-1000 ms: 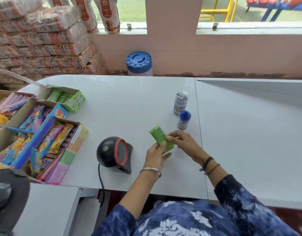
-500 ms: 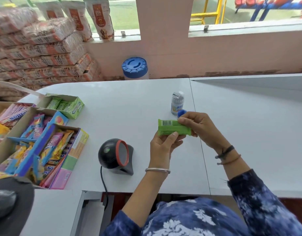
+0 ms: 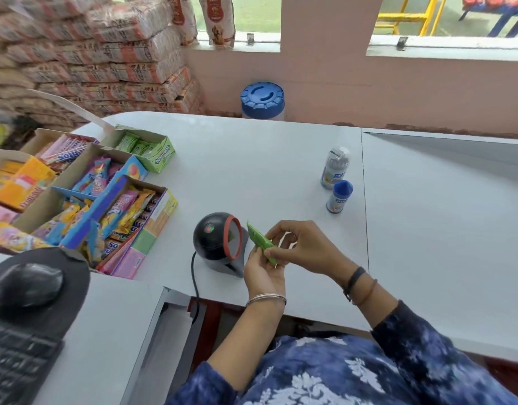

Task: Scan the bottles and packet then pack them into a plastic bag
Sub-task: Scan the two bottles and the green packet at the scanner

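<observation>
Green foil packet (image 3: 259, 241) sits pinched between our left hand (image 3: 262, 273) and right hand (image 3: 303, 249), facing the black dome scanner (image 3: 219, 241) just left. We judge scanning underway; next, the two blue-capped bottles (image 3: 336, 179) standing farther right.

A white counter (image 3: 252, 159) spans the view, with a seam running down its right part. At its left edge stand open cardboard display boxes of sweets: a green box of gum packets (image 3: 146, 147) farthest back, a blue box of bright wrappers (image 3: 106, 176) in front of it, and another box of candy bars (image 3: 135, 217) nearest. Lower left lie a black computer mouse (image 3: 24, 285) on a dark pad and the corner of a black keyboard (image 3: 15, 361). Beyond the counter, a container with a blue lid (image 3: 262, 97) stands against the pink wall (image 3: 369, 83). Stacked sacks (image 3: 91, 59) fill the upper left corner, and pet food bags (image 3: 219, 19) lean on the window sill.
</observation>
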`<state>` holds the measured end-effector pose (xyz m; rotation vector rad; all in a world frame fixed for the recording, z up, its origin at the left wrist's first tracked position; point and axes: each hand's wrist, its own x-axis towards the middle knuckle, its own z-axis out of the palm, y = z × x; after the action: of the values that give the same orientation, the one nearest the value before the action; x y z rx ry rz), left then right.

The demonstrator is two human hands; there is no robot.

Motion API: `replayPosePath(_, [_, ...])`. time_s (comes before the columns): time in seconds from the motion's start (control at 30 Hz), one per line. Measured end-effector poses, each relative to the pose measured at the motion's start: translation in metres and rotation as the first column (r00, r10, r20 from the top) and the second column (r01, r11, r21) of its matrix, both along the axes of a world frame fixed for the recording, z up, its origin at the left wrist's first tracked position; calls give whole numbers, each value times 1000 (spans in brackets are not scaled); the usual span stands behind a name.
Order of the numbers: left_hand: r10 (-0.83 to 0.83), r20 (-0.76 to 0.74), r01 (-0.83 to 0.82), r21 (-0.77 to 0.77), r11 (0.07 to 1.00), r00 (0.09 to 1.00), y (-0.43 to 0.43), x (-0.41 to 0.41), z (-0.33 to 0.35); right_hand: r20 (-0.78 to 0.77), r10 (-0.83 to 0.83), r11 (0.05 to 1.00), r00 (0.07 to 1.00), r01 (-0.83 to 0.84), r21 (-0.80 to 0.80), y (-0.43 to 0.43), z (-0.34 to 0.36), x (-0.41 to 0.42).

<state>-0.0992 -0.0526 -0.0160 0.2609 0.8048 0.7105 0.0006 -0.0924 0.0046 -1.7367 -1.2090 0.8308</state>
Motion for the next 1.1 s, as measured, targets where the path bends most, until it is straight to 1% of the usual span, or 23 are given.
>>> replayPosePath(0.1, [35,1,-35,-2,999,999,0,-4,1,42,34,999,999,-35,15,2,1,-3])
replayPosePath(0.2, [-14,-44,15,37,999,999,0,-2,-3,88,20,1000,996,-22,20,0,0,2])
replayPosePath(0.23, [-42,-103,50,80,996,994,1,1,-6,121,1,1000,993,-4,24,-3,-2,7])
replayPosePath(0.27, [-68,-193,97,147,984,979,2,5,-10,170,-29,999,985,25,25,-7,-6,14])
replayPosePath(0.3, [-80,-320,164,244,956,944,3,9,-15,222,-73,997,972,69,23,-13,-10,23])
replayPosePath(0.33, [-73,-450,258,366,894,890,5,13,-20,263,-125,992,957,124,19,-20,-16,31])
replayPosePath(0.37, [-53,-565,385,488,783,824,5,19,-23,299,-189,981,935,192,20,-29,-22,41])
replayPosePath(0.4, [-23,-650,511,575,640,760,4,27,-25,330,-247,967,911,252,30,-37,-28,51])
replayPosePath(0.43, [-5,-707,612,609,505,707,4,34,-28,363,-292,954,885,298,41,-44,-35,57])
replayPosePath(0.47, [3,-742,681,616,396,670,2,43,-30,406,-329,940,853,337,53,-53,-41,65])
replayPosePath(0.53, [43,-776,754,622,211,629,3,58,-40,497,-369,919,786,390,65,-65,-54,78])
replayPosePath(0.63, [143,-815,828,556,-75,561,2,75,-54,607,-390,895,693,440,72,-77,-72,91])
replayPosePath(0.7, [259,-818,856,467,-224,514,0,81,-62,704,-363,892,610,446,73,-81,-81,97])
replayPosePath(0.77, [365,-791,863,385,-327,491,0,82,-65,779,-314,901,543,430,63,-82,-85,100])
replayPosePath(0.8, [393,-778,862,362,-356,489,0,81,-65,797,-299,906,524,418,65,-81,-84,101])
replayPosePath(0.87, [405,-781,869,346,-353,475,-2,79,-63,816,-295,908,497,412,77,-79,-79,102])
replayPosePath(0.93, [430,-773,879,353,-322,467,-7,73,-61,810,-311,902,496,422,88,-77,-74,94])
replayPosePath(0.97, [426,-769,876,376,-301,477,-9,67,-57,795,-325,902,513,421,97,-76,-70,88])
replayPosePath(1.03, [398,-750,849,464,-251,528,-12,50,-45,755,-359,904,548,406,135,-73,-62,69])
replayPosePath(1.1, [390,-717,811,559,-174,578,-12,26,-34,712,-392,905,583,382,186,-69,-55,45])
